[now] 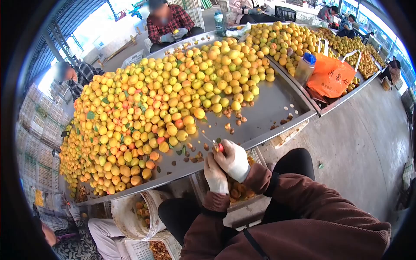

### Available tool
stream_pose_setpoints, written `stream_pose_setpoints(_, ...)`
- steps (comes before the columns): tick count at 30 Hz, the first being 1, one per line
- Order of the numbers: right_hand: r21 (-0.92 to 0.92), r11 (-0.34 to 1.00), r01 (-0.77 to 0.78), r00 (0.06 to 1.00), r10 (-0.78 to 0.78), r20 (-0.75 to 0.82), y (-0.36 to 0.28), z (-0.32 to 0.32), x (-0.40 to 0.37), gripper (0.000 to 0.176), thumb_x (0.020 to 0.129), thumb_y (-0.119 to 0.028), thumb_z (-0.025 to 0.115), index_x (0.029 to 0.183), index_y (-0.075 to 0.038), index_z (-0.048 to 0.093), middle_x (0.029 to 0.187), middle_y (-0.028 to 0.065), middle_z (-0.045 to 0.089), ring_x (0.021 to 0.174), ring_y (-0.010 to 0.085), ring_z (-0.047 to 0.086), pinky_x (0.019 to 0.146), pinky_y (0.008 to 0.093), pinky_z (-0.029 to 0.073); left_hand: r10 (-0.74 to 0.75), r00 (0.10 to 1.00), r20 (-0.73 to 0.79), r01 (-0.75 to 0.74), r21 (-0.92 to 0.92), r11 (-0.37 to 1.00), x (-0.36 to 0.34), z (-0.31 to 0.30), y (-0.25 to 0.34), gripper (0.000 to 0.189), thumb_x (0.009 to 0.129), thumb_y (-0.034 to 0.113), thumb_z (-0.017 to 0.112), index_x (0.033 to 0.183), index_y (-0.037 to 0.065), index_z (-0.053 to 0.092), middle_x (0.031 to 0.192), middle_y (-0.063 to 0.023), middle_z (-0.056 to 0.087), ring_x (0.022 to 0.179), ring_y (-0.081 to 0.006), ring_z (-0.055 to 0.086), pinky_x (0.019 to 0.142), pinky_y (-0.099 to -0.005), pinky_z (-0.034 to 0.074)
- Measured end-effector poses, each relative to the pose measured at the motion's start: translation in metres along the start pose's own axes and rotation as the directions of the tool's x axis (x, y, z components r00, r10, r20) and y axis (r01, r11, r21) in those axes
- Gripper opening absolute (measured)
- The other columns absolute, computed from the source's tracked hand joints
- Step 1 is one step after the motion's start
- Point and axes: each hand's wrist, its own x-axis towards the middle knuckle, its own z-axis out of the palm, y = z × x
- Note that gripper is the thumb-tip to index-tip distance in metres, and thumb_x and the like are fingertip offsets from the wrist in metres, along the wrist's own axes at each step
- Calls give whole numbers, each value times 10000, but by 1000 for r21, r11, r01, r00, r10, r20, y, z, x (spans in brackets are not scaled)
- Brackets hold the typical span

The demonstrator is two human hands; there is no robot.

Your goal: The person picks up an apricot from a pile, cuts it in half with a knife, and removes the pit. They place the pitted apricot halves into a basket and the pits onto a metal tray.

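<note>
Yellow and orange fruits lie in a large heap on a metal table. Close together at the table's near edge are my two gloved hands, both closed. My left hand presses against my right hand; what it holds is hidden. A small tool with a red part shows at the fingers of my right hand, and a thin piece sticks out toward the heap. Brown pits and scraps are scattered on the metal beyond my hands. Below my hands, a crate holds cut fruit.
An orange bag and a blue-lidded jar stand at the right. A white bucket is below the table's near edge, beside a seated person's leg. Other people sit across the table. A bottle stands at the far edge.
</note>
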Motion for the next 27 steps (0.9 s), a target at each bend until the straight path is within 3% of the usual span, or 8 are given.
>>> stream_pose_setpoints(8, -74, 974, 215, 956, -195, 219, 13, -11, -13, 224, 729, -233, 684, 798, -53, 570, 764, 153, 573, 726, 390, 599, 624, 432, 490, -512, 856, 68, 483, -458, 746, -9, -28, -25, 398, 1022, 342, 429, 1166, 7, 587, 1143, -99, 612, 1074, -212, 587, 975, -350, 469)
stream_pose_setpoints(10, -58, 946, 318, 907, -286, 309, 17, -13, -13, 216, 735, -232, 681, 810, -64, 570, 795, 143, 571, 733, 377, 601, 629, 451, 497, -713, 671, 205, 696, -506, 510, -15, -20, 7, 417, 1021, 369, 427, 1252, 37, 529, 1220, -99, 568, 1148, -219, 553, 1026, -374, 441)
stream_pose_setpoints(13, -9, 872, 489, 824, -458, 333, 18, -15, -15, 215, 704, -219, 696, 806, -81, 566, 788, 123, 556, 714, 355, 591, 611, 438, 494, -778, 575, 253, 784, -441, 437, -24, -9, 39, 424, 1019, 381, 423, 1294, 66, 492, 1253, -96, 542, 1182, -215, 534, 1057, -382, 421)
stream_pose_setpoints(15, 47, 808, 587, 734, -556, 390, 20, -11, -21, 237, 660, -217, 721, 806, -107, 571, 783, 94, 550, 721, 328, 588, 598, 430, 492, -617, 717, 324, 697, -351, 625, -19, -20, 0, 420, 1018, 384, 424, 1291, 73, 493, 1251, -88, 541, 1179, -207, 534, 1049, -376, 426)
stream_pose_setpoints(18, 179, 877, 446, 849, -478, 224, 18, -9, -17, 169, 664, -175, 687, 771, -109, 574, 744, 108, 566, 685, 352, 575, 586, 416, 488, -106, 796, 596, 229, -134, 964, -19, -36, -26, 406, 1017, 393, 429, 1281, 93, 496, 1247, -66, 539, 1170, -182, 533, 1025, -356, 440)
stream_pose_setpoints(19, 269, 940, 209, 938, -270, 216, 20, -8, -16, 70, 738, -95, 628, 763, -79, 564, 712, 96, 547, 631, 262, 579, 574, 359, 477, -523, 709, 474, 690, -311, 653, -25, -31, 8, 384, 1026, 379, 424, 1252, 82, 510, 1202, -49, 559, 1108, -163, 567, 951, -326, 482)
stream_pose_setpoints(22, 729, 609, -313, 948, 242, 205, 9, -7, -2, 78, 912, -85, 512, 863, -31, 541, 760, -27, 539, 712, 53, 491, 611, 246, 452, -611, 711, 348, 693, -197, 694, -15, -24, 32, 384, 1040, 382, 364, 1166, 69, 549, 997, -51, 595, 855, -145, 592, 728, -274, 501)
stream_pose_setpoints(27, 636, 711, -300, 951, 272, 145, 12, -7, 4, 97, 925, -95, 510, 877, -24, 555, 725, -16, 544, 673, 53, 494, 585, 232, 439, -595, 768, 238, 640, -305, 705, -21, 10, 50, 403, 1035, 399, 334, 1083, 71, 563, 847, -46, 592, 651, -134, 569, 563, -246, 469)
